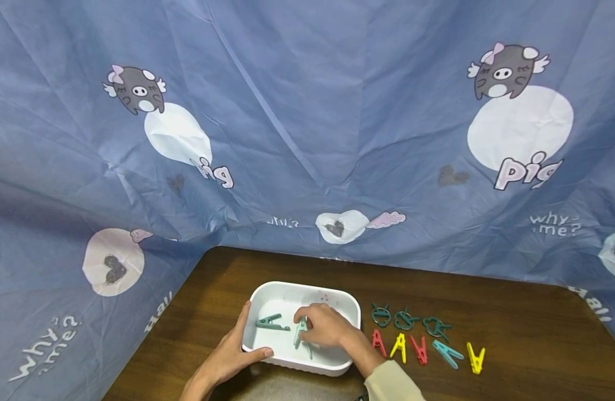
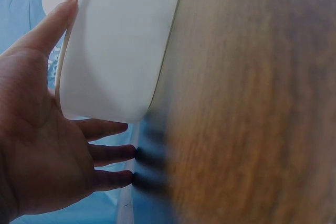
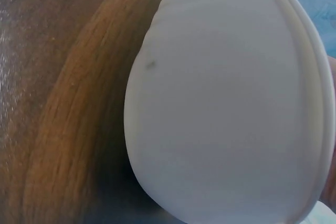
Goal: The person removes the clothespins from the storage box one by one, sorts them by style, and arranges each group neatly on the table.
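A white plastic tray [image 1: 277,285] stands on the table. My left hand [image 1: 229,352] rests spread against its left corner, thumb along the near side. In the left wrist view, the left hand [image 2: 50,129] has straight fingers touching the tray [image 2: 118,45]. Over the tray's inside, my right hand [image 1: 327,326] pinches a pale green clothespin [image 1: 300,333] between thumb and fingers. A darker green clothespin [image 1: 272,323] lies to its left in the tray. The right wrist view shows mostly the tray's outer wall [image 3: 226,98], which hides the fingers and the clothespin.
Right of the tray, a row of dark green round-jawed clips [image 1: 404,319] lies on the brown wooden table [image 1: 537,345]. Below them lie red clothespins [image 1: 419,350], yellow clothespins [image 1: 476,358] and a blue clothespin [image 1: 448,353]. A blue printed cloth [image 1: 297,111] hangs behind the table.
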The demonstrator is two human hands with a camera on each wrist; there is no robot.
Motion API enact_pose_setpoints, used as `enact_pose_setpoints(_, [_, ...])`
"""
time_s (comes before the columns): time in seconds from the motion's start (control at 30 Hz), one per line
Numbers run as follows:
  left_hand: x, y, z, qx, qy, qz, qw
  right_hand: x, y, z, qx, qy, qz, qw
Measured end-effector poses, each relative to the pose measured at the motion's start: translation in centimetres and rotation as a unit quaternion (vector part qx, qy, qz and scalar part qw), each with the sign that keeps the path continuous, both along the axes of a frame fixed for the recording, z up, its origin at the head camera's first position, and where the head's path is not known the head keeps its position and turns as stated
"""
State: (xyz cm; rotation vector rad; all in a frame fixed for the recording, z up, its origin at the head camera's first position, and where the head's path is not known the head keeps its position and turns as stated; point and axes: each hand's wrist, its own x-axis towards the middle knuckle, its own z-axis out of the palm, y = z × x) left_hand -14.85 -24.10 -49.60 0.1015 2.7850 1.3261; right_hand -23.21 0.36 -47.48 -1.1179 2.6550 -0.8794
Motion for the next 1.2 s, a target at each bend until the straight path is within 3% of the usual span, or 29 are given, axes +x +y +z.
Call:
enact_pose_setpoints(0.4, [0.0,0.2,0.1,-0.003,0.004,0.003,1.0000,-0.7,0.8,0.5,-0.018,0.018,0.019,0.9995])
enact_pose_setpoints(0.87, [0.0,0.2,0.1,0.001,0.004,0.005,1.0000,-1.1,2.5,2.3,-0.025,0.034,0.014,0.9990])
enact_pose_setpoints(1.2, [-0.1,0.2,0.0,-0.003,0.007,0.005,1.0000,-1.2,3.5,2.8,-0.035,0.011,-0.009,0.9993])
